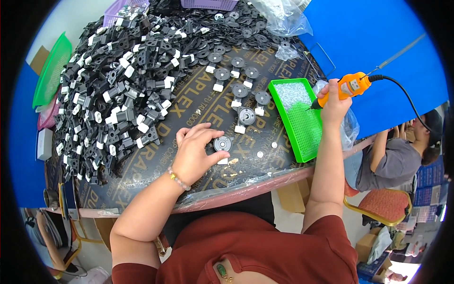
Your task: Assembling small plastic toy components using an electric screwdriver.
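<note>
My left hand [191, 152] rests on the table near its front edge, thumb and forefinger closed around a round black plastic part [222, 143] with a white tab. My right hand [335, 105] grips an orange electric screwdriver [349, 88] with a black cord. The screwdriver's tip points down over a bright green tray [288, 124]. Small silvery screws [292, 95] fill the tray's far end. Several similar round parts with white tabs [246, 116] lie in loose rows beyond my left hand.
A large heap of black parts with white ends [123, 90] covers the table's left side. Flat black discs [231, 28] pile at the back. Two small round pieces [260, 154] lie near the front edge. Clear plastic bags [286, 19] lie at back right. Another person [395, 158] sits at right.
</note>
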Tool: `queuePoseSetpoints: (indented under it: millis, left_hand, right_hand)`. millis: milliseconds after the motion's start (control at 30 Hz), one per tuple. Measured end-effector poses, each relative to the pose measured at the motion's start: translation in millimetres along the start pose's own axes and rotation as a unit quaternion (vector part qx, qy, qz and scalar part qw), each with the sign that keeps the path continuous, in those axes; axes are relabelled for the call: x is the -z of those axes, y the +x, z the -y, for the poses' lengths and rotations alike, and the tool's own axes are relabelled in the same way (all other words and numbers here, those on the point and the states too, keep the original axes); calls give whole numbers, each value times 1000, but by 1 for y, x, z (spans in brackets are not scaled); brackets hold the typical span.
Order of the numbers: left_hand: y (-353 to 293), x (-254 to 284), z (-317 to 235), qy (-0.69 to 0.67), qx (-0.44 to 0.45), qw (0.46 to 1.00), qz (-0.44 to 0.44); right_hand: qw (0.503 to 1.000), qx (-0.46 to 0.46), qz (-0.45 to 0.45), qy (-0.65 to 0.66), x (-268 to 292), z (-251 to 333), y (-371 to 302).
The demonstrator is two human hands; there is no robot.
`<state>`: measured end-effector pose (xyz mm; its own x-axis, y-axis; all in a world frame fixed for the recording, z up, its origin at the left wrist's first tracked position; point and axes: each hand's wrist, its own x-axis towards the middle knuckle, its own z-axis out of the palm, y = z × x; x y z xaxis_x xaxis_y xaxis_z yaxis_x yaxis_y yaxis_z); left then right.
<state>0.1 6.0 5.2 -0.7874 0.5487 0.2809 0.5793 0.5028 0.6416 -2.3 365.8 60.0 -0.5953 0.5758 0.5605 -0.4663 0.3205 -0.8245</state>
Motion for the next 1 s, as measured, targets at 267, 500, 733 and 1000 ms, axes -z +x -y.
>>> queuePoseSetpoints:
  millis: [267,500,733,1000]
  left_hand:
    - [0,2,0,-48,35,998,5]
    - [0,1,4,-58,42,997,24]
    - [-1,-3,7,-72,27,997,3]
    - [-1,-2,6,-60,38,997,16]
  right_hand:
    - [995,14,-19,101,-8,35,-4]
    - [926,-9,219,308,-88,84,-80]
    - [878,-97,294,365,-135,75,-113]
    - [872,-94,304,372,-138,67,-115]
